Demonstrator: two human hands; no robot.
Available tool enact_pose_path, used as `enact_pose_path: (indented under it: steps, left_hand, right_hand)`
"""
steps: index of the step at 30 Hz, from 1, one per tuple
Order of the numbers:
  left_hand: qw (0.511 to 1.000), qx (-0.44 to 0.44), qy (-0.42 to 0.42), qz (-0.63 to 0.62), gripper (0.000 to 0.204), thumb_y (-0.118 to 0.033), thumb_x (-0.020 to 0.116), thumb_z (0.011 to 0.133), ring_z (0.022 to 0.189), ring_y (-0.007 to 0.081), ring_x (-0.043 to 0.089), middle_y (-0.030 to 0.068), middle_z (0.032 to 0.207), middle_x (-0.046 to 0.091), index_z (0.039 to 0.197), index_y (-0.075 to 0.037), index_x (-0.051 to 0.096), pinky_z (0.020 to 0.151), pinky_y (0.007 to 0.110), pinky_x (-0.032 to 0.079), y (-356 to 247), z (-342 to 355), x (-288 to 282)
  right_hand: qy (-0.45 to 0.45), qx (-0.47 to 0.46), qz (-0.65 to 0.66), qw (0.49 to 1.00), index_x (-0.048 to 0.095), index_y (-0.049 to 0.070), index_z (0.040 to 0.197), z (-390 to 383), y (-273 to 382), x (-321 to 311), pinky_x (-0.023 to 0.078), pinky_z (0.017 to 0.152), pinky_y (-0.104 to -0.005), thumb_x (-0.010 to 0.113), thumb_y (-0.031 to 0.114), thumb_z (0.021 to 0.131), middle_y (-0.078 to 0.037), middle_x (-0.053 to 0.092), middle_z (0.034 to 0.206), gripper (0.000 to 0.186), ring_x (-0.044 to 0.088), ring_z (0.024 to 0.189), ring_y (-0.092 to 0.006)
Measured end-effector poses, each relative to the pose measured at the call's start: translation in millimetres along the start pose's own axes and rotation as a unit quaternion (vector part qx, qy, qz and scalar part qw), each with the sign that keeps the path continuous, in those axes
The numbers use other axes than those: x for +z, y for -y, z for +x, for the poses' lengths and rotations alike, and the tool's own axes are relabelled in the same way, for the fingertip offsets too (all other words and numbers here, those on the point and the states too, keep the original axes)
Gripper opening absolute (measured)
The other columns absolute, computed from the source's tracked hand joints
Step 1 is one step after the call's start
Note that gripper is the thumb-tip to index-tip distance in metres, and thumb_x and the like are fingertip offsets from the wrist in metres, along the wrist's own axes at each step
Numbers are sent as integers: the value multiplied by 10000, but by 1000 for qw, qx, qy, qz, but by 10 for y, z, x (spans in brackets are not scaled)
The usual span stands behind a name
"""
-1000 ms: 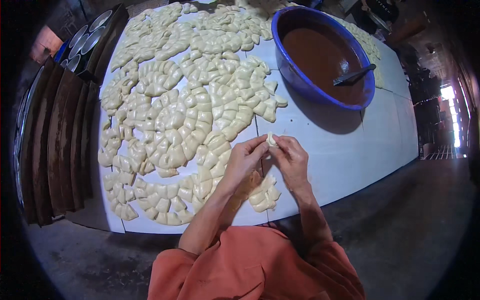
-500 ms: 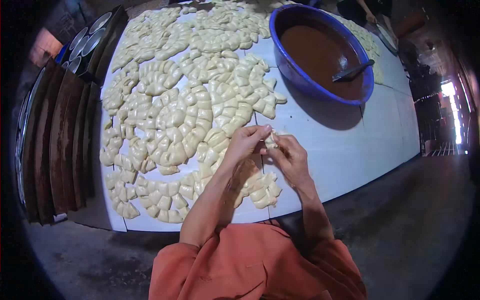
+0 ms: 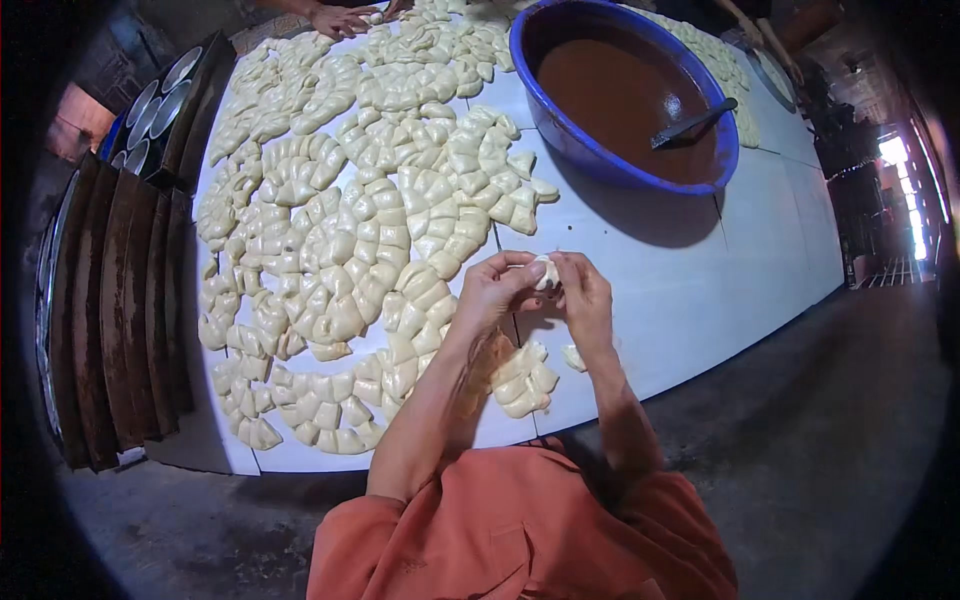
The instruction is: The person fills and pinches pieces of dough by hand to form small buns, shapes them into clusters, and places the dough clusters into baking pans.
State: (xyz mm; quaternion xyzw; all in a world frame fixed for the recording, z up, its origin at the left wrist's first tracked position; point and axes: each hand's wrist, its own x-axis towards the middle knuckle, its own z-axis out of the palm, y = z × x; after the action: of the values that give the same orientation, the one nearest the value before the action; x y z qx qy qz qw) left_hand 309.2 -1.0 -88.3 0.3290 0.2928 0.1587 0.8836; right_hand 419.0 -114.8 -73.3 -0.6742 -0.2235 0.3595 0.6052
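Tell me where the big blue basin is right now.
In the head view, the blue basin sits upper right on the white table, just right of the main dough spread and beyond the right hand.

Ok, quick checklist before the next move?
1. Left hand and right hand both on the held dough piece: ok.
2. Held dough piece fully pinched shut: cannot tell, fingers cover much of it.
3. Loose dough scrap by the right wrist joined to the near dough cluster: not ok, lies apart.
4. Dark spatula resting in the blue tub: ok.
5. Co-worker's hand well away: ok, far edge.
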Motion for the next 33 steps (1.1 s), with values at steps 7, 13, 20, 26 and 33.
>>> enact_pose_path:
  steps: [7,13,20,26,33]
  left_hand:
    - [998,-36,46,36,317,-213,662,962,810,121,684,62,1002,692,1217,-27,642,683,235,556,-24,-43,11]
    - [994,38,38,94,292,-217,703,936,842,120,669,62,992,712,1137,-5,690,766,250,536,0,-110,58]
    - [987,34,-11,155,253,-213,734,909,753,83,629,35,875,715,1009,20,734,668,224,503,-7,-116,56]
    - [983,35,-26,180,212,-181,732,903,727,71,623,50,849,713,976,18,733,636,226,502,-1,-115,4]
    - [992,-36,-4,122,364,-323,655,968,678,106,648,61,823,693,979,37,710,598,241,528,26,-38,-65]
  right_hand:
    - [-63,-258,-200,943,666,19,1031,-22,-138,-14,519,726,-261,709,123,913,-87,659,939,163,642,820,-146]
    - [-24,-145,-19,989,639,21,903,37,-128,-46,441,595,-207,685,185,949,2,614,817,177,536,680,-60]
    - [-40,0,3,999,655,41,877,-56,-70,-29,407,525,-196,654,276,975,25,623,775,255,491,614,-22]
    - [-35,72,-43,996,705,9,977,-127,85,-39,431,535,-217,629,261,992,-6,642,741,265,526,593,-48]
    - [40,-269,-291,917,651,-9,1191,-209,120,-89,547,810,-340,693,121,907,-144,687,1134,316,671,1002,-204]
